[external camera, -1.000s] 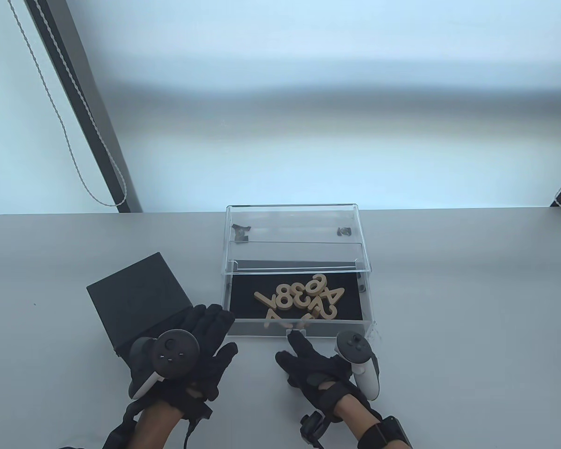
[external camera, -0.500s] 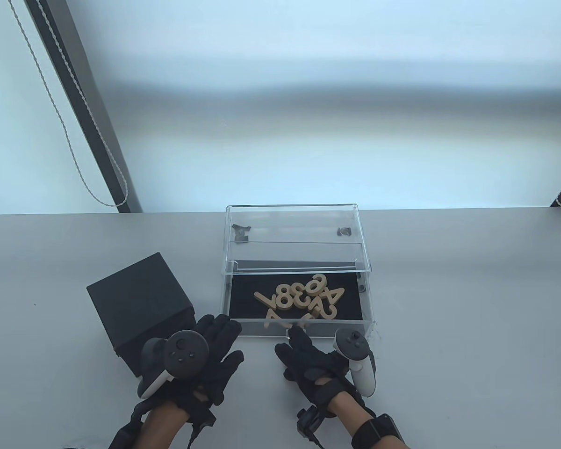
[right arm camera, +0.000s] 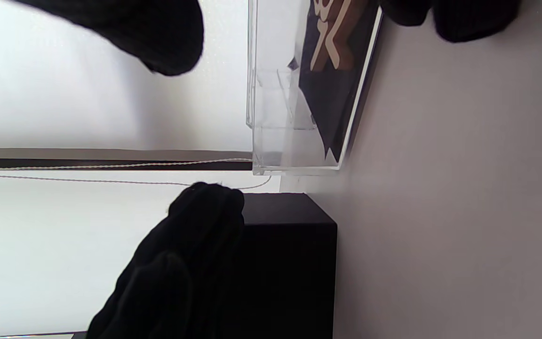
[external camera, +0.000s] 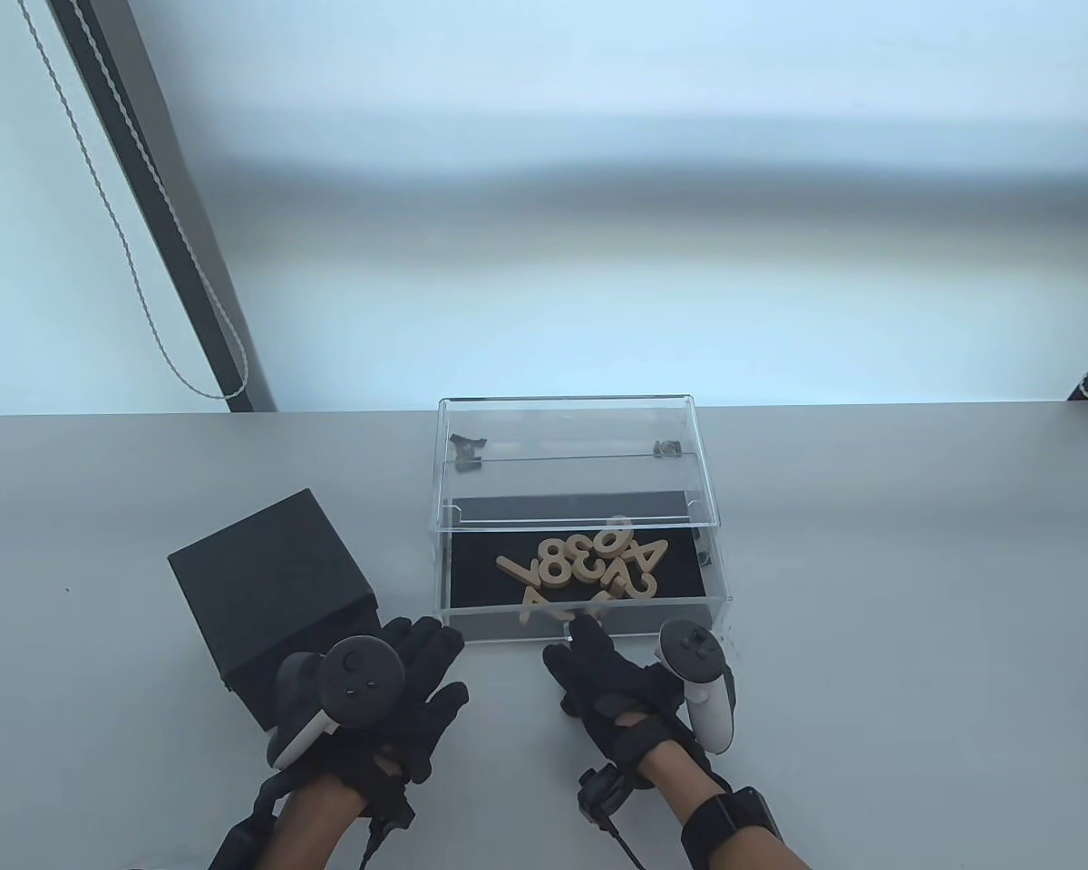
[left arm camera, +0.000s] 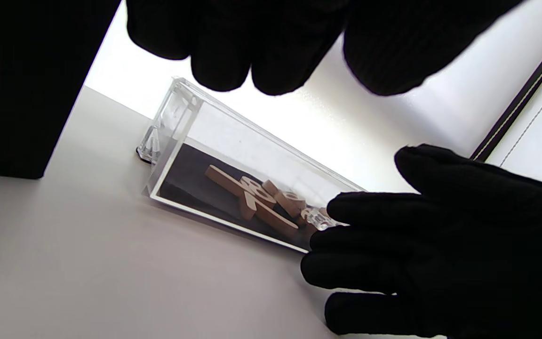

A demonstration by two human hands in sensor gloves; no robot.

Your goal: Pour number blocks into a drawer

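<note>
A clear acrylic drawer [external camera: 680,616] sticks partly out of its clear case [external camera: 580,426]. Several wooden number blocks [external camera: 589,566] lie in it on a black liner. My right hand [external camera: 573,645] reaches to the drawer's front wall and its fingertips [left arm camera: 341,209] touch the small clear handle there; it grips nothing. My left hand [external camera: 435,666] lies open on the table, left of the drawer and next to the black box [external camera: 267,571]. In the right wrist view the blocks [right arm camera: 330,33] show through the drawer wall [right arm camera: 275,94].
The black box stands left of the drawer, close to my left hand, and also shows in the left wrist view [left arm camera: 26,84] and the right wrist view [right arm camera: 285,263]. The grey table [external camera: 870,589] runs to a wall behind the case.
The drawer has slid back into the case with the blocks, and my right hand has followed its front. My left hand shifted slightly right.
</note>
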